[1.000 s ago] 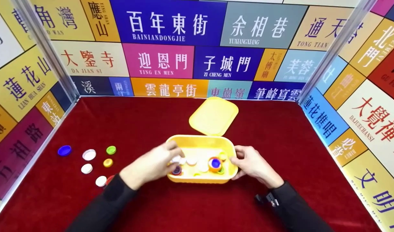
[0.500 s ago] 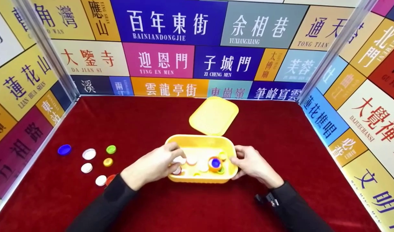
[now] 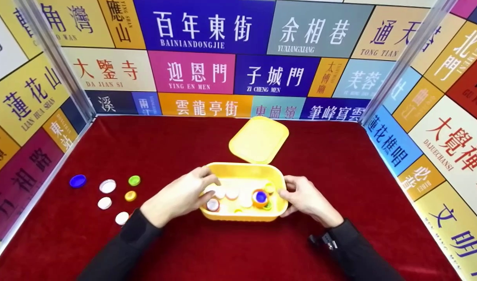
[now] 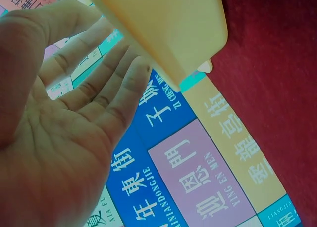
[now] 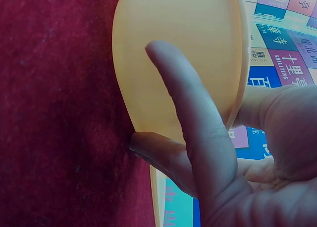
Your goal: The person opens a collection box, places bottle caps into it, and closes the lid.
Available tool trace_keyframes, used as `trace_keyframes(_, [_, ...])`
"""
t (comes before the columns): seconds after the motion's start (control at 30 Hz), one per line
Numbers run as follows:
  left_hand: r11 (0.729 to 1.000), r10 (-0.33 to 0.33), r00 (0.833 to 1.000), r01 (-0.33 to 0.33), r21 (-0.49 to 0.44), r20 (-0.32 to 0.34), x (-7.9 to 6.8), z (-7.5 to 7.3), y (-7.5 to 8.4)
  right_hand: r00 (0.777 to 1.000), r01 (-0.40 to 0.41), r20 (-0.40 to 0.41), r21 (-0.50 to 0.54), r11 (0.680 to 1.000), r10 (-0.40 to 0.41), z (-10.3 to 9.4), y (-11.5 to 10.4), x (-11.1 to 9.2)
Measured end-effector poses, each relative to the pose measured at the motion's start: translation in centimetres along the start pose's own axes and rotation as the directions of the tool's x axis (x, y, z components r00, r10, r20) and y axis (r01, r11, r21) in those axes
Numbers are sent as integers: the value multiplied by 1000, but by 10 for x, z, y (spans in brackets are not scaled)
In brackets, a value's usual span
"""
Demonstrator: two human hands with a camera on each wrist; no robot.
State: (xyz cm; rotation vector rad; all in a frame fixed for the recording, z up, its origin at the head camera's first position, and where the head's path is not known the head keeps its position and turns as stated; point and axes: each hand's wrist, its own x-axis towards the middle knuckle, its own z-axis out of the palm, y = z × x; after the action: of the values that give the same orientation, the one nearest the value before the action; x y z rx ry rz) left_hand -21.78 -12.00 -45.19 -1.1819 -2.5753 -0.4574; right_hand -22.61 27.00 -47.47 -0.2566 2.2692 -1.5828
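Note:
A yellow plastic box (image 3: 242, 217) stands in the middle of the red table, holding several bottle caps. My left hand (image 3: 179, 198) reaches over its left end, thumb and fingers apart with nothing between them. Just by the thumb, a pale cap (image 3: 213, 205) lies in the front left corner. White caps (image 3: 232, 194) lie farther in; a blue cap (image 3: 261, 198) sits in an orange one toward the right. At the right end my right hand (image 3: 306, 199) grips the box wall, the thumb at the rim. The right wrist view shows fingers (image 5: 198, 108) against the box's outer wall.
Behind the box lies its yellow lid (image 3: 259, 140). Loose caps are scattered on the left: blue (image 3: 78, 181), white (image 3: 107, 186), green (image 3: 134, 180), yellow (image 3: 130, 196), and more white. Printed panels (image 3: 195, 74) wall in the table at the back and sides.
My left hand has shifted slightly left and its fingers have spread. A pale cap now shows where a dark one was in the front left corner. The right hand stays put.

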Motion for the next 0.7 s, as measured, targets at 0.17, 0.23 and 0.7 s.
trace_keyframes(0.17, [998, -37, 999, 38, 43, -26, -2, -7, -8, 1000, 1, 0, -1, 1000, -1, 0, 0, 0])
trace_keyframes(0.23, [998, -49, 998, 51, 47, -44, -3, -10, -13, 1000, 2, 0, -3, 1000, -2, 0, 1, 1])
trace_keyframes(0.7, [934, -355, 935, 355, -42, 3, -29, -43, -65, 1000, 5, -5, -13, 1000, -6, 0, 2, 1])
